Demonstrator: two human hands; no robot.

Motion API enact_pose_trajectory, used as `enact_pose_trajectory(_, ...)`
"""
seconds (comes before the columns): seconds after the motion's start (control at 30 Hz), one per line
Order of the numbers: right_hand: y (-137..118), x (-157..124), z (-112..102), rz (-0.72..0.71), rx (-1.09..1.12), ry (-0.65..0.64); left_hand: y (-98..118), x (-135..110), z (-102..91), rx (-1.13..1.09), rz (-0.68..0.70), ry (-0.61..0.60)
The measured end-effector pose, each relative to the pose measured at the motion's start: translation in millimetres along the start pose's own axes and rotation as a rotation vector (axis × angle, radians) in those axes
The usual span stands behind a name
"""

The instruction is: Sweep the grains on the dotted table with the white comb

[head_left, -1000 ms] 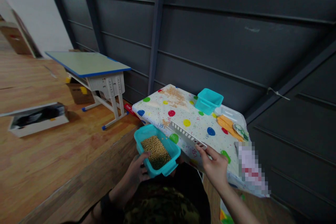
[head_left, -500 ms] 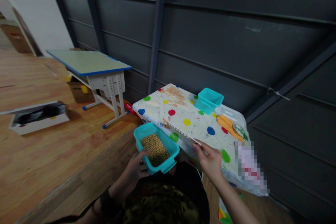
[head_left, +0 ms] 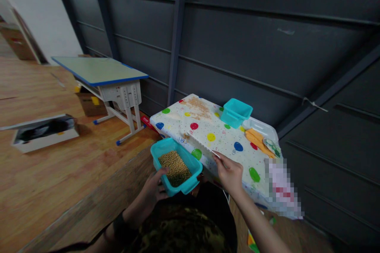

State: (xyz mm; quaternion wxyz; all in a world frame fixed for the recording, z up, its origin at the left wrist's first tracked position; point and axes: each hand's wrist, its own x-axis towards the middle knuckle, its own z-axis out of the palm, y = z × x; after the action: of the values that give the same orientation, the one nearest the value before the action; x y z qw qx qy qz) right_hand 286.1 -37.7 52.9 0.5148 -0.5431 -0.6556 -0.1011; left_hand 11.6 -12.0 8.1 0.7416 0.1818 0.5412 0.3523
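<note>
My left hand (head_left: 152,190) grips the near left side of a teal plastic box (head_left: 191,162), its thumb over the rim. Yellowish beans, like soybeans (head_left: 175,167), partly fill the box, which hangs at the table's front edge. In my right hand (head_left: 230,172) is a thin white strip (head_left: 203,145) with a notched-looking edge, pinched at its near end; its exact kind is unclear. The strip slants over the front of the table, right of the box. A small heap of tan grains (head_left: 186,136) lies by its far end. More tan grains (head_left: 198,107) are spread farther back.
The table wears a balloon-print cloth (head_left: 225,148). At its back right stand another teal box (head_left: 236,112), a white tray (head_left: 263,126) and an orange cloth (head_left: 257,141). A dark panelled wall (head_left: 252,47) rises behind. A desk (head_left: 101,70) and an open white carton (head_left: 46,136) are left.
My right hand has moved a little left and up with the white strip, whose far end is now closer to the small heap. The box in my left hand is nearly still.
</note>
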Motion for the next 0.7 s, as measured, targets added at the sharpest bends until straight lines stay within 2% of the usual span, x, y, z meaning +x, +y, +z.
enact_pose_trajectory(0.17, -17, -15, -16, 0.004, 0.054, -0.043, 4, 3, 1.6, 0.018, -0.022, 0.053)
enact_pose_trajectory(0.23, -18, -16, -16, 0.005, 0.064, -0.027, 5, 3, 2.1, 0.017, -0.029, 0.056)
enact_pose_trajectory(0.4, -3, 3, 12, 0.033, 0.031, 0.064, 6, 3, 2.2, 0.0, -0.029, 0.05)
enact_pose_trajectory(0.53, 5, 15, 34, 0.064, 0.011, 0.041, 8, 1, 2.3, 0.004, -0.031, 0.063)
enact_pose_trajectory(0.7, -9, 2, 27, 0.034, 0.05, 0.007, 9, -1, -0.4, 0.012, -0.009, 0.055)
